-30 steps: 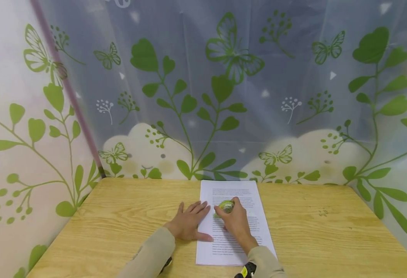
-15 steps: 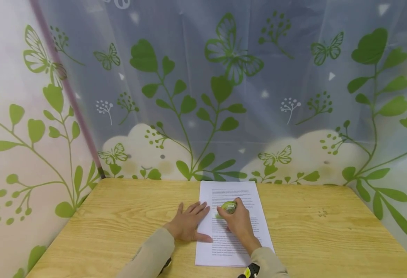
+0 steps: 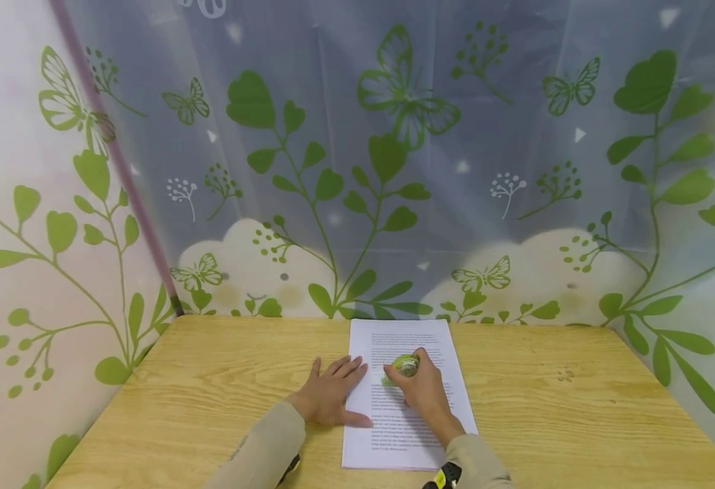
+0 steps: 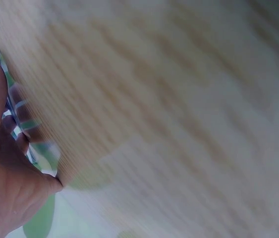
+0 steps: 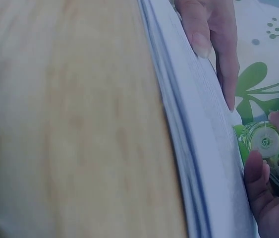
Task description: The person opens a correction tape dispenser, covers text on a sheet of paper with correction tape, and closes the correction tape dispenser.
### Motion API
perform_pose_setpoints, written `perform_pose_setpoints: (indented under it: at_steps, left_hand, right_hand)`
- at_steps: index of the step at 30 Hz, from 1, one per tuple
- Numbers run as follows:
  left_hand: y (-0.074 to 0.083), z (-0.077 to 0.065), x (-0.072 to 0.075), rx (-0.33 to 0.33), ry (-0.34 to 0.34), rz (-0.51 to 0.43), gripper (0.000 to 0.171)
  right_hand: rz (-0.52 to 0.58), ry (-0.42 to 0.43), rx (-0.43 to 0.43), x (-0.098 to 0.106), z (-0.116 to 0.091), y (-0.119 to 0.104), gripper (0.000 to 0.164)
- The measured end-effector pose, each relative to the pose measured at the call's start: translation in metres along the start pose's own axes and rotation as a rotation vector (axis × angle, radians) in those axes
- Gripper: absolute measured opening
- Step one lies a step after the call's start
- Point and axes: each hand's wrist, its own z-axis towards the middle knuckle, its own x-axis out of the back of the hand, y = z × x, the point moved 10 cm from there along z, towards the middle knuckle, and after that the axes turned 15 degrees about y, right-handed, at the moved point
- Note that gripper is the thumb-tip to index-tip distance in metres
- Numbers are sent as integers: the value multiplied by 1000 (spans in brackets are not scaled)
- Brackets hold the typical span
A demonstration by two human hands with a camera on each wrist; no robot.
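Note:
A small stack of printed paper [image 3: 363, 456] lies upright to the viewer on the table, its lines of text facing up. My right hand [image 3: 428, 394] grips a green see-through correction tape [image 3: 407, 365], its tip down at the text in the upper half of the sheet. Round reels show inside the correction tape [image 5: 264, 140] in the right wrist view, between thumb and fingers. My left hand [image 3: 329, 394] lies spread at the sheet's left edge, fingertips and thumb on the paper. The left wrist view shows part of that hand [image 4: 10, 183] at its left side.
The wooden table [image 3: 229, 380] extends to both sides of the paper. Behind it hangs a curtain [image 3: 308, 204] with leaves, butterflies and clouds. Dark straps with cameras sit at both wrists, by the beige sleeves [image 3: 476, 462].
My right hand has slid a little to the right across the sheet with the correction tape. My left hand has stayed in place on the paper's edge.

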Motion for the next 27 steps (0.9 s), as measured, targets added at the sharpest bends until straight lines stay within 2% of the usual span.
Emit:
perform_pose_setpoints:
  at_steps: [27]
  left_hand:
    - [-1, 1, -3, 8, -11, -2, 102]
  right_hand:
    - [-57, 8, -33, 21, 6, 12, 46]
